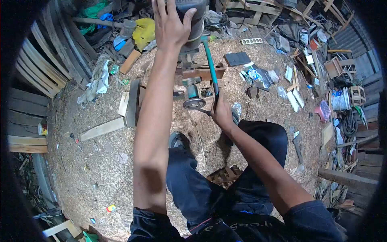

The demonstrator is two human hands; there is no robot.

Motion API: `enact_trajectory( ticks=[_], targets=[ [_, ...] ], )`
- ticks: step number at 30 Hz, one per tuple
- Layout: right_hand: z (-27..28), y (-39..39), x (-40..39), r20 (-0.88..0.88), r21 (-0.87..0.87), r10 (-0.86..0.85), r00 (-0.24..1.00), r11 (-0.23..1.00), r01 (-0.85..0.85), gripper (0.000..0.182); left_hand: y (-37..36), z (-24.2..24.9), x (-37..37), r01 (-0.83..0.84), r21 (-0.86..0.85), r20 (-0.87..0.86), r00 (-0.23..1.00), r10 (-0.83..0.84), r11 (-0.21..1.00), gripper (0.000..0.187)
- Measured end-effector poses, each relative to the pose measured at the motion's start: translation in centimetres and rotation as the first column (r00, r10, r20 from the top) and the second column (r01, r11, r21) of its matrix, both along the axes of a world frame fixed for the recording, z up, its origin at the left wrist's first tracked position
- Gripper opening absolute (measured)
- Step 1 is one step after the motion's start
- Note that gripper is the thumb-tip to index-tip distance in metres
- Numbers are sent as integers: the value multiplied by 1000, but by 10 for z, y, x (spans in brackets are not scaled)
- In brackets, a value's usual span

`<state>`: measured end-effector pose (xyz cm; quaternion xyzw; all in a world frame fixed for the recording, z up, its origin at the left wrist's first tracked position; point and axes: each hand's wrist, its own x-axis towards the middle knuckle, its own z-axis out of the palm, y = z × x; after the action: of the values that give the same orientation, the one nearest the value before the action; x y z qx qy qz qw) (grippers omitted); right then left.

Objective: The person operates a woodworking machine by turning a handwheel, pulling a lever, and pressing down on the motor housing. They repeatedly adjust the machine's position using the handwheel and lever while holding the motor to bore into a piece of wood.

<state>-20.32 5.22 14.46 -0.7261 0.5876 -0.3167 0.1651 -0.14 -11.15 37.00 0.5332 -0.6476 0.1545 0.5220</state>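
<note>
My left hand [171, 30] reaches far forward, fingers stretched upward and a little apart, some tips cut off by the top edge. Its palm and thumb lie against a dark, rounded, upright block [195, 30] with a pale line around its lower part. My right hand [221, 112] is closed round the black grip of a hammer [210, 62] with a teal shaft. The hammer's head end overlaps the block's lower right side. Below the block, between the hands, stands a teal vise [192, 92] with a round handwheel [194, 103].
Shavings cover the floor [100, 161]. Boards [104, 129] lie at the left, near curved wooden strips [40, 64]. A dark flat slab [237, 59] and plastic wrappers [258, 74] lie to the right. A white bucket [340, 100] and a pink basin [323, 111] stand by the right wall.
</note>
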Motion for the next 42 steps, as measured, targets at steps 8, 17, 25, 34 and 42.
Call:
enact_trajectory(
  ticks=[8, 17, 25, 34, 42],
  targets=[
    [-23, 1, 0, -12, 7, -22, 1000, 1000, 22, 63, -2, -13, -2, 55, -131, 40, 998, -50, 990, 62],
    [-33, -3, 4, 82, 75, -28, 996, 997, 22, 64, -3, -18, -3, 43, -123, 28, 999, -40, 991, 63],
    [-61, -10, 7, 117, 53, -66, 991, 997, 60, 50, -2, -18, -3, 72, -100, 6, 997, -72, 992, 60],
    [-86, -10, 9, 116, 32, -73, 991, 997, 70, 51, -9, -26, -1, 52, -127, 55, 997, -45, 991, 63],
    [-28, -10, 3, 157, 108, 23, 987, 993, -41, 60, -6, -8, 7, 15, -54, 112, 994, -9, 998, 58]
  ],
)
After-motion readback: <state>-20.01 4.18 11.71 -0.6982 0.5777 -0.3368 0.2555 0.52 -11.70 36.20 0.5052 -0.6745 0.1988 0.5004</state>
